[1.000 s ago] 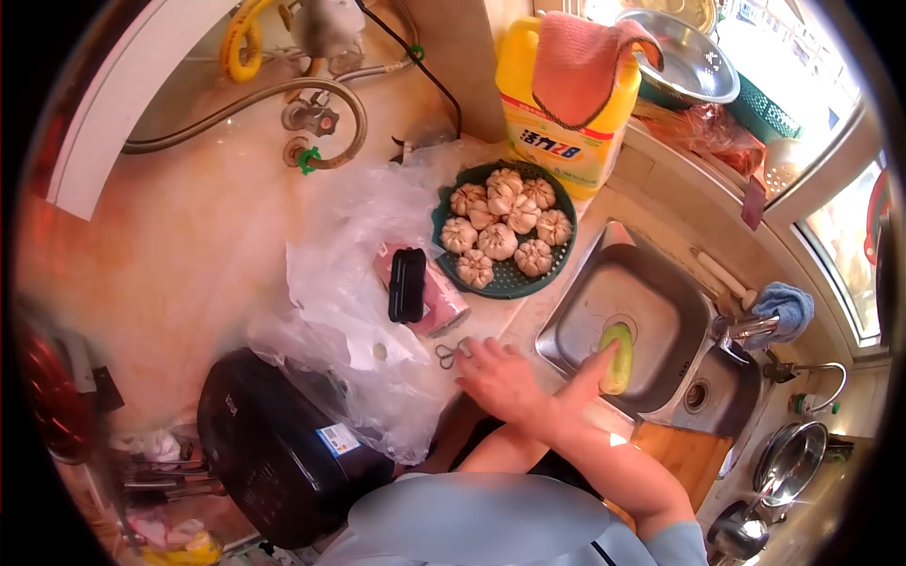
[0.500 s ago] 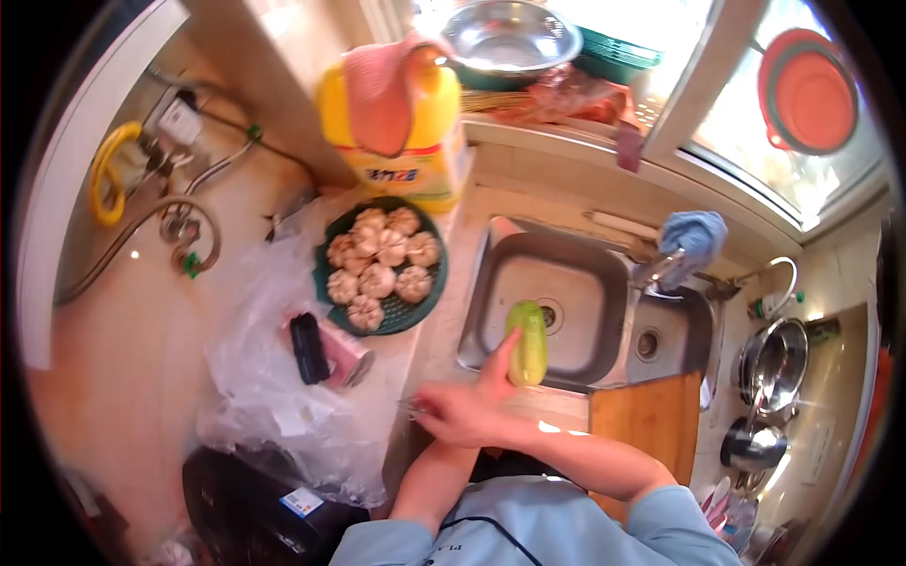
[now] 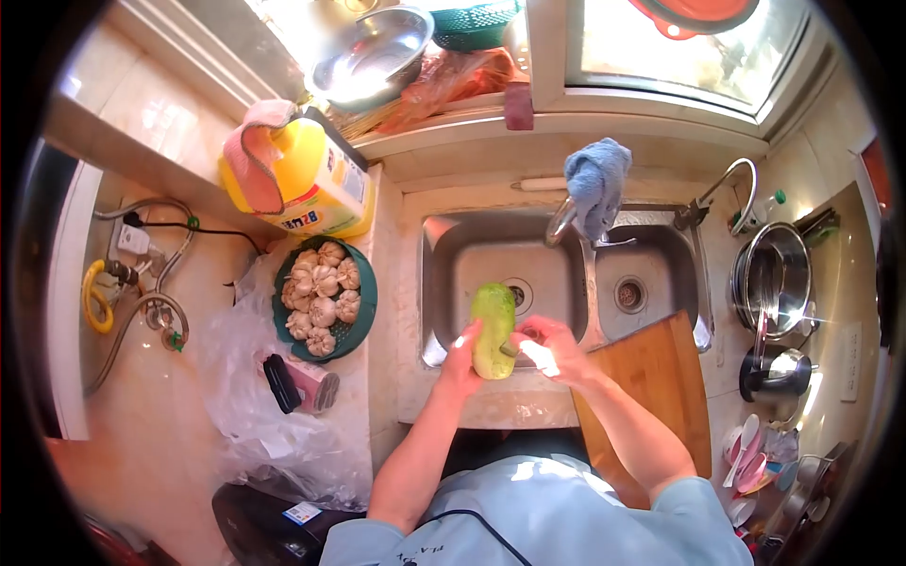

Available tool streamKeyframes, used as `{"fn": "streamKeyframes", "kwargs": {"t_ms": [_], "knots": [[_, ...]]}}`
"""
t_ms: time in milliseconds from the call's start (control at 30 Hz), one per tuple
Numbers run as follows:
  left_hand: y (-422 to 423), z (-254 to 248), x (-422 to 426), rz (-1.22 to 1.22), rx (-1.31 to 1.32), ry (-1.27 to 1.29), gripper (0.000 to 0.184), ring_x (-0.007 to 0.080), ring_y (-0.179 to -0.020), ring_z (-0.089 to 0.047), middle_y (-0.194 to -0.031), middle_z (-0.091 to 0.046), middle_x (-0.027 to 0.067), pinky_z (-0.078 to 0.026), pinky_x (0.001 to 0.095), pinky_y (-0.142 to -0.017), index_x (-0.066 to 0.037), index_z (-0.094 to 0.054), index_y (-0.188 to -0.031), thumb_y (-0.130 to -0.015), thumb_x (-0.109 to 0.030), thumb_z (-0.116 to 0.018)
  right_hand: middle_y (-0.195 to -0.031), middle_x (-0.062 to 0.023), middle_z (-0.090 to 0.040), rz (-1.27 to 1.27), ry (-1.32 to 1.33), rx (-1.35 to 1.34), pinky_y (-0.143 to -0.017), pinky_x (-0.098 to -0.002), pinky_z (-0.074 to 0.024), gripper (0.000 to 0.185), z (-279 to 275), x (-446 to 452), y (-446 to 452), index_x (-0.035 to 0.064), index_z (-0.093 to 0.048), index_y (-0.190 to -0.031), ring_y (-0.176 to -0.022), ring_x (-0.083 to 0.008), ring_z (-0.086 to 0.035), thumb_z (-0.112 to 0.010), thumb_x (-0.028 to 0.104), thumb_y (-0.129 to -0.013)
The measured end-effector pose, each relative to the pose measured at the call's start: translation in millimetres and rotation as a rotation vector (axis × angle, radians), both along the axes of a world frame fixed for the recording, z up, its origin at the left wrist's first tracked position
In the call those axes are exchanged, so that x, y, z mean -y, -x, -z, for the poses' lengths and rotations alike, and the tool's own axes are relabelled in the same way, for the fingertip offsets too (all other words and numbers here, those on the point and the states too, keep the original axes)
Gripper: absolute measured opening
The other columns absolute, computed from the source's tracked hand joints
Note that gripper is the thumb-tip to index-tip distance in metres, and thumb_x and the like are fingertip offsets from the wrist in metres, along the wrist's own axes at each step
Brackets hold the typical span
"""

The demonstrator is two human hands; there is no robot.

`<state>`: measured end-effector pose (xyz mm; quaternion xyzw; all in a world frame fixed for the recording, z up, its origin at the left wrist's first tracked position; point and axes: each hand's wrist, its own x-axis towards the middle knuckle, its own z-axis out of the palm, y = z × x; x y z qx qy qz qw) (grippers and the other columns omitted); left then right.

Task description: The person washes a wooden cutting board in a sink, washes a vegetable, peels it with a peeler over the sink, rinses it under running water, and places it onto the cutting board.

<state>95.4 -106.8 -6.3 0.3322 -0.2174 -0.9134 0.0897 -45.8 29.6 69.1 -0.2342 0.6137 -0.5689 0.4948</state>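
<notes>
A thick, pale green cucumber [image 3: 493, 330] with a darker green patch near its upper right side slants upright over the front of the large sink basin [image 3: 453, 226]. My left hand [image 3: 461, 363] is closed around its lower left side. From the right, my right hand [image 3: 552, 351] meets the cucumber, fingers closed on a peeler [image 3: 511, 349] that is mostly hidden and touches the cucumber's side.
A wooden cutting board [image 3: 651, 396] overlaps the smaller basin's front edge. A blue cloth [image 3: 598, 184] hangs on the faucet. To the left are a green basket [image 3: 357, 330] of garlic bulbs, a yellow jug [image 3: 330, 189] and a plastic bag [image 3: 255, 424]. Pots [image 3: 774, 283] hang at right.
My right hand has moved from left of the cucumber, across my left forearm, to the cucumber's right side. The view has shifted right.
</notes>
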Motion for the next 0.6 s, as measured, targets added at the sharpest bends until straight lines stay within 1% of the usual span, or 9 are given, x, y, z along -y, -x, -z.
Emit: {"fn": "streamKeyframes", "kwargs": {"t_ms": [33, 100, 167, 267, 367, 467, 500, 567, 600], "knots": [[1.8, -0.3, -2.5, 0.012, 0.014, 0.026, 0.046, 0.0242, -0.108, -0.061, -0.122, -0.061, 0.0098, -0.051, 0.0409, -0.093, -0.007, -0.05, -0.131, -0.101, -0.041, -0.046, -0.072, 0.0014, -0.06, -0.047, -0.046, 0.095, -0.048, -0.0232, -0.0362, 0.018, -6.2, -0.1, 0.3, 0.0028, -0.062, -0.093, -0.056, -0.0044, -0.049, -0.066, 0.02, -0.092], [4.5, -6.5, -5.7, 0.037, 0.046, 0.075, 0.046, 0.0222, -0.107, -0.061, -0.121, -0.061, 0.0085, -0.051, 0.0389, -0.092, -0.007, -0.051, -0.13, -0.102, -0.042, -0.044, -0.069, 0.0012, -0.059, -0.087, 0.025, 0.05, -0.044, -0.0241, -0.0351, 0.017, 10.2, -1.9, -7.8, 0.0032, -0.062, -0.093, -0.05, -0.0047, -0.047, -0.066, 0.02, -0.092], [8.7, -18.1, -11.2, 0.002, 0.115, 0.151, 0.043, 0.0207, -0.101, -0.063, -0.115, -0.063, 0.008, -0.053, 0.037, -0.086, -0.007, -0.052, -0.13, -0.103, -0.039, -0.044, -0.063, 0.0001, -0.056, -0.114, 0.091, -0.012, -0.039, -0.0251, -0.0342, 0.016, 23.6, -2.4, -15.3, 0.0038, -0.06, -0.09, -0.043, -0.005, -0.046, -0.065, 0.019, -0.093], [10.8, -21.7, -10.2, 0.008, 0.219, 0.223, 0.043, 0.0186, -0.099, -0.064, -0.111, -0.064, 0.007, -0.053, 0.0357, -0.084, -0.006, -0.053, -0.13, -0.103, -0.039, -0.043, -0.07, -0.0015, -0.061, -0.22, -0.032, -0.034, -0.051, -0.0251, -0.0415, 0.022, 11.3, -0.4, -7.0, 0.0029, -0.061, -0.091, -0.058, -0.007, -0.053, -0.068, 0.023, -0.091], [12.5, -19.2, -6.5, 0.026, 0.295, 0.298, 0.045, 0.0178, -0.101, -0.063, -0.112, -0.065, 0.0063, -0.052, 0.0347, -0.086, -0.005, -0.054, -0.13, -0.103, -0.04, -0.043, -0.064, -0.002, -0.057, -0.165, 0.195, -0.274, -0.044, -0.0279, -0.037, 0.019, 39.4, 8.4, -9.8, 0.0033, -0.057, -0.087, -0.047, -0.0084, -0.048, -0.065, 0.019, -0.092], [21.2, -33.3, -4.8, 0.017, 0.395, 0.357, 0.046, 0.0179, -0.104, -0.062, -0.116, -0.064, 0.0062, -0.051, 0.0338, -0.089, -0.005, -0.054, -0.132, -0.103, -0.04, -0.045, -0.066, -0.0056, -0.059, -0.15, 0.12, -0.343, -0.047, -0.0309, -0.0405, 0.02, 32.9, 15.3, -3.1, 0.0026, -0.057, -0.086, -0.05, -0.0126, -0.052, -0.066, 0.019, -0.09], [23.8, -38.3, -4.5, 0.009, 0.434, 0.372, 0.047, 0.018, -0.105, -0.062, -0.118, -0.064, 0.0062, -0.05, 0.0336, -0.09, -0.005, -0.054, -0.132, -0.103, -0.04, -0.046, -0.068, -0.007, -0.06, -0.046, 0.122, -0.355, -0.051, -0.0317, -0.0423, 0.02, 40.2, 20.4, 0.1, 0.0023, -0.057, -0.087, -0.053, -0.0144, -0.054, -0.066, 0.02, -0.09], [14.3, -16.6, 2.4, 0.108, 0.431, 0.42, 0.047, 0.0177, -0.106, -0.062, -0.119, -0.063, 0.006, -0.052, 0.0347, -0.089, -0.007, -0.053, -0.131, -0.102, -0.043, -0.046, -0.071, -0.0098, -0.062, 0.162, 0.124, -0.377, -0.057, -0.0333, -0.0459, 0.021, 61.3, 33.6, 8.5, 0.0017, -0.058, -0.088, -0.06, -0.0179, -0.058, -0.067, 0.02, -0.088], [10.7, -8.6, 4.4, 0.154, 0.429, 0.443, 0.047, 0.0176, -0.106, -0.062, -0.119, -0.063, 0.0059, -0.052, 0.0352, -0.088, -0.008, -0.053, -0.13, -0.102, -0.045, -0.046, -0.072, -0.0101, -0.062, 0.102, 0.098, -0.412, -0.059, -0.0338, -0.0466, 0.021, 59.3, 38.2, 17.2, 0.0015, -0.059, -0.088, -0.063, -0.0187, -0.059, -0.067, 0.021, -0.088]]}}
